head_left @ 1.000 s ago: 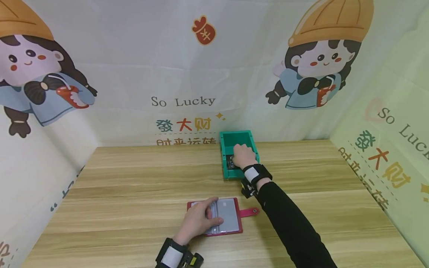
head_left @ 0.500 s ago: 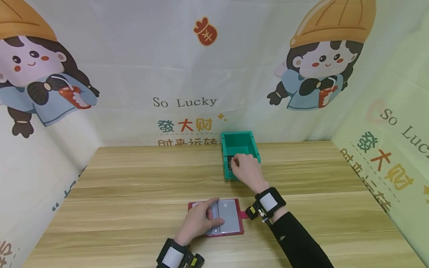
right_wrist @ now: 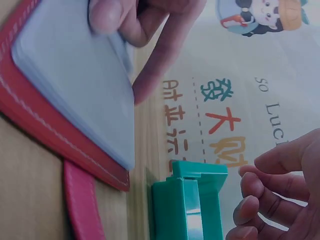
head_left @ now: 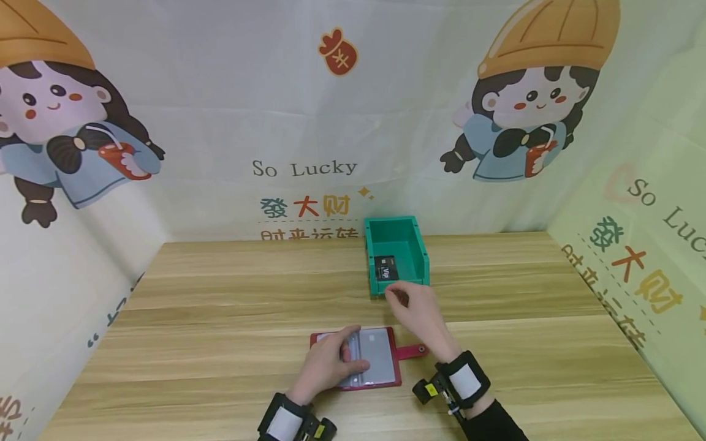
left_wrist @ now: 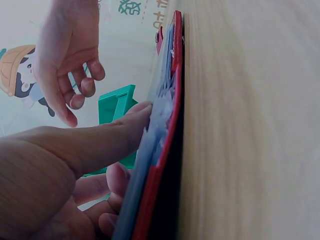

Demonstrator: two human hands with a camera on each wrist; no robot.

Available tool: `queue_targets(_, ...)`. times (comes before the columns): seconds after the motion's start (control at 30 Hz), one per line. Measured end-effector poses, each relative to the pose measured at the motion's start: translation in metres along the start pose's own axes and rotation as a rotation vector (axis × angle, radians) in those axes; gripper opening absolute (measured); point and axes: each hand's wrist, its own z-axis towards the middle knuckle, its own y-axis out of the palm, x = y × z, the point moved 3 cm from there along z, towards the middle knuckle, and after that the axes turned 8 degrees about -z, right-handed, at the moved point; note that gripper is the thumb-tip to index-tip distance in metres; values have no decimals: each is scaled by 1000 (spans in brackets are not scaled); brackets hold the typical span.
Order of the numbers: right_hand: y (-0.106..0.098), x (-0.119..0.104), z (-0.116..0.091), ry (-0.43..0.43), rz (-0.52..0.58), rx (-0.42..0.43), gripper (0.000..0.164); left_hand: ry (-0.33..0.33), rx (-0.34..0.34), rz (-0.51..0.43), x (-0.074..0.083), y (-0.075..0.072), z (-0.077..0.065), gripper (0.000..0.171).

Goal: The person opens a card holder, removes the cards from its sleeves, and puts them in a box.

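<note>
A red card holder (head_left: 397, 358) lies spread on the table with its clear plastic sleeves (head_left: 376, 350) showing. My left hand (head_left: 325, 364) rests on it near the fold; in the left wrist view its thumb (left_wrist: 127, 125) presses the sleeves. My right hand (head_left: 416, 309) hovers at the near edge of a green bin (head_left: 410, 248), fingers loosely bent. Nothing shows between its thumb and fingertips in the right wrist view. Inside the bin, at the left, is a black card (head_left: 385, 268) marked "Vip".
The holder's pink snap strap (head_left: 410, 351) points right, below my right hand. At the back of the wooden table (head_left: 248, 275) the bin stands close to a printed cloth backdrop (head_left: 397, 122). Cloth also borders the left and right sides.
My right hand has drawn back out of the bin toward me, uncovering the black card inside. My left hand has stayed on the card holder.
</note>
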Motion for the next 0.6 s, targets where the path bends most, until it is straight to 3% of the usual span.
queue_targets(0.3,10,2,-20,36,94,-42,13,7,-5,-21,0,0,-1,69)
queue_targets(0.6,21,14,-31,11,46,-155,18,2,-7,-18,0,0,-1,69)
